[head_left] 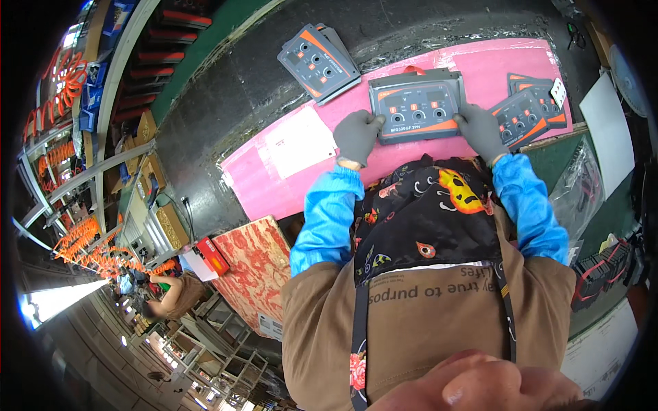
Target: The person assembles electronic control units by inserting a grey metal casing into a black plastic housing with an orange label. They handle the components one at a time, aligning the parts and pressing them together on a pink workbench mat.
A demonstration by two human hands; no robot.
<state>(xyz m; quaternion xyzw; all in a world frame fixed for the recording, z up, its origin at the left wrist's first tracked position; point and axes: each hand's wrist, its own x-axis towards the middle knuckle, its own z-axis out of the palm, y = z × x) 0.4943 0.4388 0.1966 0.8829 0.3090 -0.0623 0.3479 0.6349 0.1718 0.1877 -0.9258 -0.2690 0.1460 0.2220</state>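
Two gloved hands held a grey and orange control panel (416, 105) flat on the pink mat (493, 60) of our desk. Our left hand (356, 135) pinched its left edge with curled fingers, and our right hand (480, 130) pinched its right edge, so it stayed steady, we think. More panels sat in a stack (319, 60) up left and a pile (533, 106) close on the right.

A grey control panel (416, 105) with orange trim, three small orange displays and three round knob holes lies flat, face up, on the pink mat (288, 185) near the bench's near edge. It sits square to the person. Gloved fingers rest on its left and right lower corners.
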